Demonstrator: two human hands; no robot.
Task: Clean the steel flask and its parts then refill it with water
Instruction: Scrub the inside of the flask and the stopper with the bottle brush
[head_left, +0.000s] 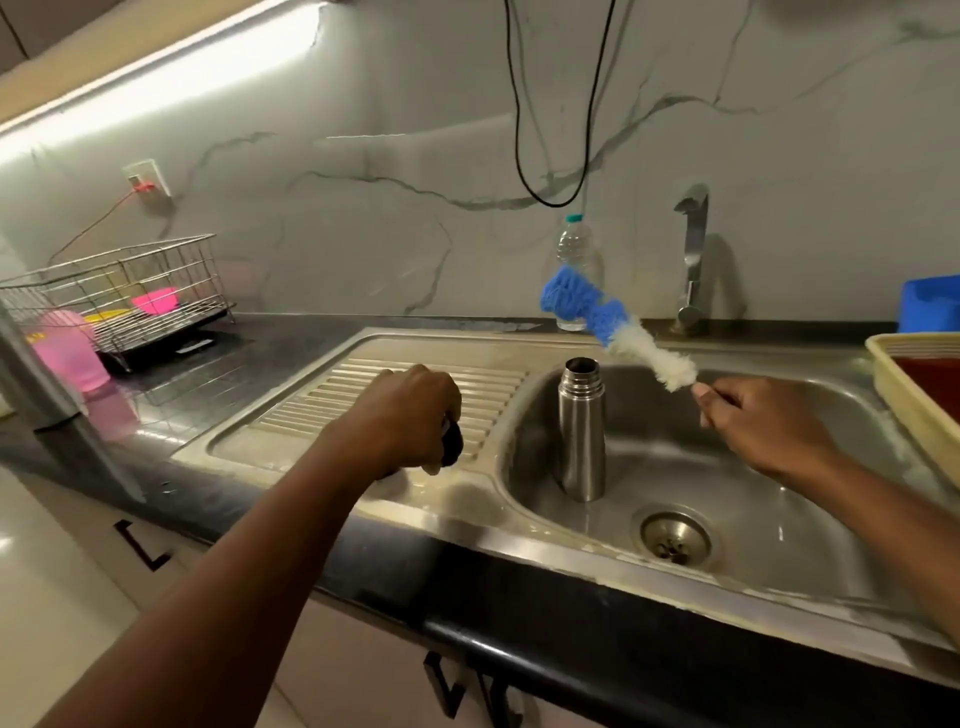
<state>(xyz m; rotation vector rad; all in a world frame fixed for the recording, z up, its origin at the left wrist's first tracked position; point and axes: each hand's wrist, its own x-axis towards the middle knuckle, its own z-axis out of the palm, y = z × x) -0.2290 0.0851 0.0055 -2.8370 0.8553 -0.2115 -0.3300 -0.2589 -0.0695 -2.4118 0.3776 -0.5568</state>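
Steel flask (581, 431) stands uncapped in sink (810, 519), mouth accessible for scrubbing. Right hand (763, 421) pinches bottle brush (613, 327); left hand (410, 415) clasps dark part (453, 441), presumably the cap, over the drainboard.

marble wall (363, 104), black counter (291, 332), strip light (156, 78)

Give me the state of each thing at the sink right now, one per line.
Flask: upright in the basin, lid off, mouth open.
Brush: held in the air above the flask, outside it.
Right hand: pinches the brush handle.
Left hand: grips a dark part over the drainboard.
Tap: no water running.
Drain: unplugged.
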